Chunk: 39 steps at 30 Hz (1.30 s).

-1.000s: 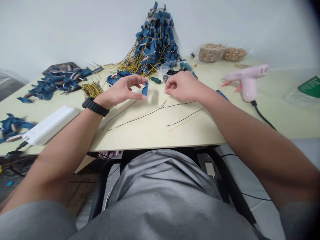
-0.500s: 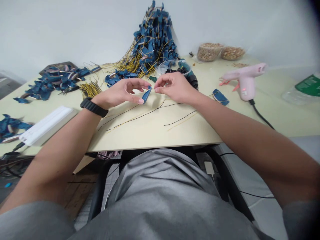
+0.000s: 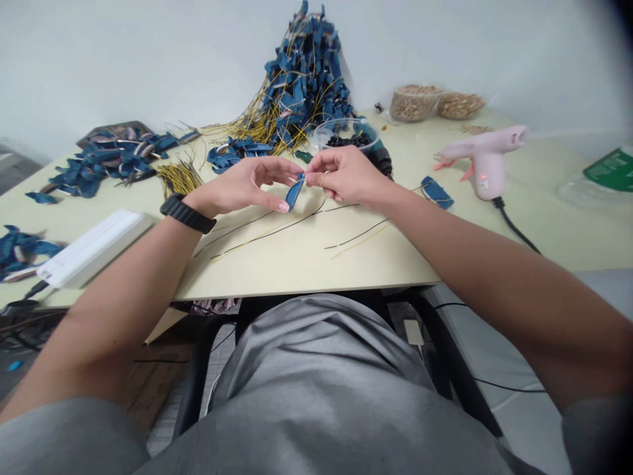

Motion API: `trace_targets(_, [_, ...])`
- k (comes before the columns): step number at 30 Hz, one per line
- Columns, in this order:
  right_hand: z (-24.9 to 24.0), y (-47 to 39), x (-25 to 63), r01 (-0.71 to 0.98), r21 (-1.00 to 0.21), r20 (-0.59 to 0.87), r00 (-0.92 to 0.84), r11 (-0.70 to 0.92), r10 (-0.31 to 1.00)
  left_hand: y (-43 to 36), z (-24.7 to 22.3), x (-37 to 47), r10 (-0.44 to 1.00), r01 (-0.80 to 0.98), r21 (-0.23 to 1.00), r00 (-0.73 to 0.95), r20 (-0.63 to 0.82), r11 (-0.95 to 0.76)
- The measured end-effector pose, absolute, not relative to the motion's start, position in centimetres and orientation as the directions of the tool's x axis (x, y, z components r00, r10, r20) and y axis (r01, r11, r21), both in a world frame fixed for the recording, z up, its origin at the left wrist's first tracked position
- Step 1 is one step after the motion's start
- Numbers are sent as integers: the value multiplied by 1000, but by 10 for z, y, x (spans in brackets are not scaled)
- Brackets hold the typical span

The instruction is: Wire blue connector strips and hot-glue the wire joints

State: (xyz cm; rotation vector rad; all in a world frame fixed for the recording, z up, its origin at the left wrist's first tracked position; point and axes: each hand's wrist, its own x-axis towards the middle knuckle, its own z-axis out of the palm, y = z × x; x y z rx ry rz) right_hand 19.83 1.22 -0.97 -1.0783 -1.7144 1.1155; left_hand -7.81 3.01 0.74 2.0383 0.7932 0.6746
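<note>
Between the thumb and fingers of my left hand (image 3: 252, 183) is a small blue part (image 3: 295, 191), held tilted above the table. My right hand (image 3: 343, 175) pinches at the upper end of that part; what sits between its fingertips is too small to make out. Black and yellow wires (image 3: 270, 232) lie on the table below my hands. Another blue part with wires (image 3: 436, 192) rests to the right of my right forearm.
A tall heap of blue wired parts (image 3: 309, 79) stands at the back. More blue parts (image 3: 103, 158) and a yellow wire bundle (image 3: 179, 179) lie left, near a white box (image 3: 96, 247). At right are a pink glue gun (image 3: 487, 158) and a bottle (image 3: 610, 173).
The blue part has shifted slightly right and tilted a little. My right fingertips, formerly just apart from it, have closed in on its upper end.
</note>
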Motion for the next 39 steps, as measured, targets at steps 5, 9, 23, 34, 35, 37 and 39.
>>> trace_targets(5, [-4,6,196,225,-950,148,-287,217,946,31,6,-78,728,293,834,662,177,-469])
trace_targets(9, [-3,5,196,239,-946,143,-295,218,945,32,7,-77,726,296,831,665,175,-471])
trace_targets(23, [-1,1,193,236,-950,139,-266,204,954,32,4,-74,725,284,823,658,206,-491])
trace_targets(34, [1,2,195,244,-950,126,-272,195,954,38,-1,-75,717,251,831,659,229,-496])
trace_targets(35, [1,2,196,241,-950,130,-270,198,954,38,-2,-76,719,251,831,655,232,-497])
trace_targets(37, [2,2,197,238,-951,134,-267,200,954,39,-2,-76,729,263,826,643,235,-499])
trace_targets(39, [5,1,198,240,-952,124,-261,188,957,38,-1,-77,740,284,818,630,234,-500])
